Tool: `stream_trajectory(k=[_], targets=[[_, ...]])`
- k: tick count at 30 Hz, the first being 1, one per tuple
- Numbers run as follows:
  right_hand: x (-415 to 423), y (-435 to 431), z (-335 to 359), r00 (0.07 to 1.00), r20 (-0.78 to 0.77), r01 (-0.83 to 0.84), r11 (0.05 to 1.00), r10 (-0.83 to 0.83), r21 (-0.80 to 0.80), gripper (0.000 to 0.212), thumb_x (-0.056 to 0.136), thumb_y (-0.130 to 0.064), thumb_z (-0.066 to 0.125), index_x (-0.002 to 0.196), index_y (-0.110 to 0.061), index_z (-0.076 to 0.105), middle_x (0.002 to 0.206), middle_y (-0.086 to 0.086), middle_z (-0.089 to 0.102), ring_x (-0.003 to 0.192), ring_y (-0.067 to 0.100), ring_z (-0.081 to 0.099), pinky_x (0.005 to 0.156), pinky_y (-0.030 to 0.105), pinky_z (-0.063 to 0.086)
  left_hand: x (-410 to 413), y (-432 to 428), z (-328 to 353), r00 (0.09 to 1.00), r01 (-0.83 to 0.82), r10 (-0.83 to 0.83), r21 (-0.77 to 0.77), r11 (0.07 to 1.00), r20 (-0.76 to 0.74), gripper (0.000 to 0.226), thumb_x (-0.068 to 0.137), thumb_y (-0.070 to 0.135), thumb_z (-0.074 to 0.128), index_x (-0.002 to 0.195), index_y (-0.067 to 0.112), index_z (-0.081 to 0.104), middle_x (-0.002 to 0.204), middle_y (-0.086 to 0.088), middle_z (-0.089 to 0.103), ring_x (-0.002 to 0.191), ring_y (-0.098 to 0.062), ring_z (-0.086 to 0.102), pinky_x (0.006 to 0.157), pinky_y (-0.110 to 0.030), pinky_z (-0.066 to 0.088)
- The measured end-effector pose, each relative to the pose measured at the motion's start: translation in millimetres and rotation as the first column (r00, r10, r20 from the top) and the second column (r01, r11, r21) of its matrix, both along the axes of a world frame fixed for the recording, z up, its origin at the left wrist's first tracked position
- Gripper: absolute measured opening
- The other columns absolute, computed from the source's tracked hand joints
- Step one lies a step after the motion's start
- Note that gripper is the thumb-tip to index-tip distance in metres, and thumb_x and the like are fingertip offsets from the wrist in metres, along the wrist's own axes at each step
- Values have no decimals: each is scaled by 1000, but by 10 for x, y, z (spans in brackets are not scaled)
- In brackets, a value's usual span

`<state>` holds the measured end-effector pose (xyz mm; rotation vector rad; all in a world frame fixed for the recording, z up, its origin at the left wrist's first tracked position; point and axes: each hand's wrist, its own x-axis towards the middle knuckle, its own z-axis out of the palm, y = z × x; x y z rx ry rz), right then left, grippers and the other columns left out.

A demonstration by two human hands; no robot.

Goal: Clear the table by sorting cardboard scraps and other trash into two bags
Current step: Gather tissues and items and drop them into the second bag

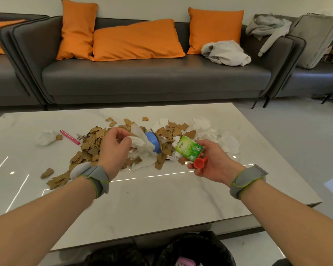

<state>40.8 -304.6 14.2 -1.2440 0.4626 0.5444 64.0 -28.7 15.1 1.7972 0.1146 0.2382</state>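
left hand (pixel 114 145) pinches a tissue (pixel 140 143) off the pile; right hand (pixel 210 162) closed on green pack (pixel 188 150) plus red cap (pixel 199 163). tissue looks light, limp, likely tears; grab bunched middle.

My 1 view is head-mounted, wide-angle, looking forward and down across the worktop (pixel 181 204) at close range; my forearms enter from the bottom corners, a sofa (pixel 142 77) fills the upper frame.
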Motion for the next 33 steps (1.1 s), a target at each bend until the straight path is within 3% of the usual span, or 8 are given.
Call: stream_trajectory(k=[3,9,12,16,22,25,28,33], targets=[[1,10,-1,1000,5,-7,1000,7,-17,51,91,-45,46,123,-9,61,115,22,69,63,25,61,44,22,38,37,62,49,998,-53,55,-102,993,14,20,84,7,56,84,27,59,95,-6,62,93,-34,63,86,-55,57],[-5,20,2,1000,5,-8,1000,8,-28,48,91,-45,46,120,-10,62,111,20,70,62,24,60,43,21,38,132,123,79,986,-164,160,-298,940,-38,40,86,-7,45,94,28,61,102,-6,57,91,-26,59,81,-43,56],[1,18,-12,1000,4,-4,999,4,-40,51,91,-46,46,124,-9,61,118,22,68,62,24,60,42,21,39,163,159,38,983,-180,153,-341,923,-106,36,83,-3,42,96,22,66,103,-6,58,92,-26,54,78,-42,49],[8,22,-19,1000,7,-3,999,3,-51,52,91,-45,46,126,-10,60,122,22,67,63,25,60,42,22,39,135,107,-88,987,-72,48,-155,985,-155,21,86,2,58,100,16,65,102,-8,56,88,-23,53,74,-32,46],[3,84,-11,999,33,-13,995,16,-98,47,93,-40,47,125,-9,59,107,22,71,60,26,61,43,23,39,94,-7,-208,985,116,-74,284,952,-153,36,91,-6,45,107,19,66,117,-3,53,96,-22,55,65,-27,48],[24,125,-16,999,32,-24,995,28,-95,45,93,-38,46,124,-8,59,100,20,72,62,27,62,43,23,40,93,-43,-248,967,256,-207,521,814,-151,48,88,-12,41,118,17,65,128,-3,45,118,-18,48,94,-23,40],[88,140,-23,999,29,-33,995,35,-90,43,93,-36,45,123,-8,59,99,20,71,62,27,62,44,24,40,152,-115,-300,940,338,-295,600,725,-173,55,85,-15,41,129,15,58,147,-4,38,139,-21,34,111,-25,28],[155,133,7,999,37,-21,998,23,-63,43,93,-37,46,122,-9,59,100,22,71,60,26,62,46,24,39,378,-347,-273,956,294,-247,587,754,-160,63,86,-10,45,143,16,42,147,-7,37,128,-26,47,94,-31,44]])
